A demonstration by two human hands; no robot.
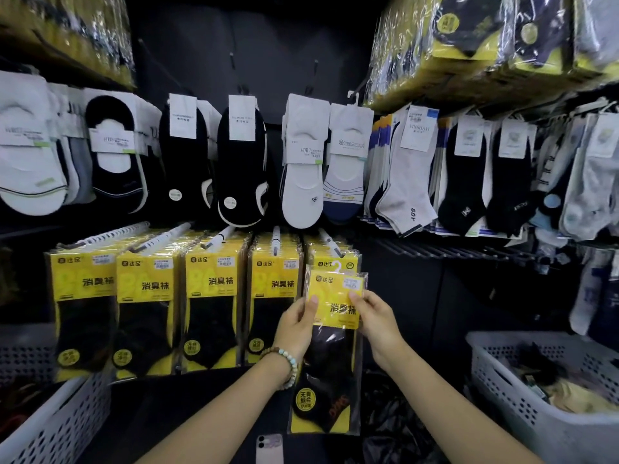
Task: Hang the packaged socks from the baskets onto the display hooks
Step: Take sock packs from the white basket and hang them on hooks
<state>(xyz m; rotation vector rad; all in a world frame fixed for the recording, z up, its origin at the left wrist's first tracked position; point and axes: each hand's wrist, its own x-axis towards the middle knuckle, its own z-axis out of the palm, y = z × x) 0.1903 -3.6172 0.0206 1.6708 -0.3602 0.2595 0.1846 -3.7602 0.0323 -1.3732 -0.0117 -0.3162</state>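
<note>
Both hands are clamped on one yellow sock package [336,286], held upright in front of the right end of the lower row of the display. The left hand [296,324] pinches its left edge with the thumb on the front. The right hand [376,321] pinches its right edge the same way, so the hands sit apart with the package between them. A bead bracelet [286,361] circles the left wrist.

The package's white hanger [339,266] sits just below the tip of the rightmost display hook [330,244], overlapping the hung pack behind it. I cannot tell whether it touches the hook. Matching yellow packs [144,296] hang in columns across the lower row to the left. Above them hangs a row of loose white and black socks [241,162].

A white perforated basket [495,373] stands at the lower right with dark items in it. Another basket [57,423] stands at the lower left. A phone [269,447] lies at the bottom edge between the forearms.
</note>
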